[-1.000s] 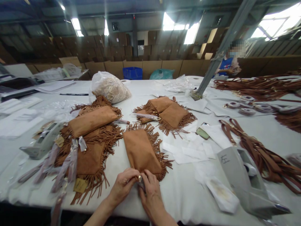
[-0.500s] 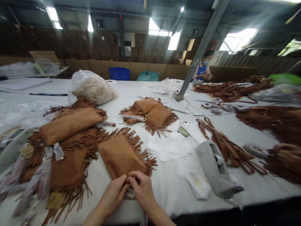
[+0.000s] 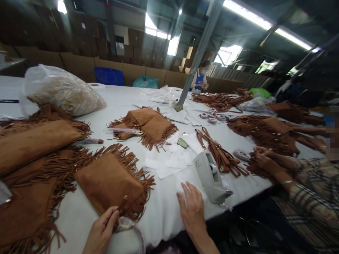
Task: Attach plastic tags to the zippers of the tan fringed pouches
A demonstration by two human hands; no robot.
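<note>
In front of me lies a brown fringed suede bag (image 3: 111,180). At its near edge, my left hand (image 3: 104,225) pinches a thin brown leather strip (image 3: 123,202) whose upper end sticks out past the fingertips. Just right of that hand is a clear plastic-wrapped coil (image 3: 124,224) with a wrapped strap hanging toward me. My right hand (image 3: 192,208) is spread open over the white tabletop, holding nothing. It is nearest to a grey tape dispenser (image 3: 210,180) and lies below some white paper sheets (image 3: 169,162).
More fringed bags (image 3: 39,141) are piled at left, and others (image 3: 152,123) lie farther back. A plastic sack (image 3: 65,91) stands behind. Brown straps (image 3: 219,151) lie beyond the dispenser. At right, a co-worker's hands (image 3: 267,160) work on fringe. A metal post (image 3: 197,53) rises from the table.
My right hand has left the bag's edge and moved right, its fingers opening. My left hand keeps its pinch at the bag. The view has turned right, bringing the co-worker's arms in.
</note>
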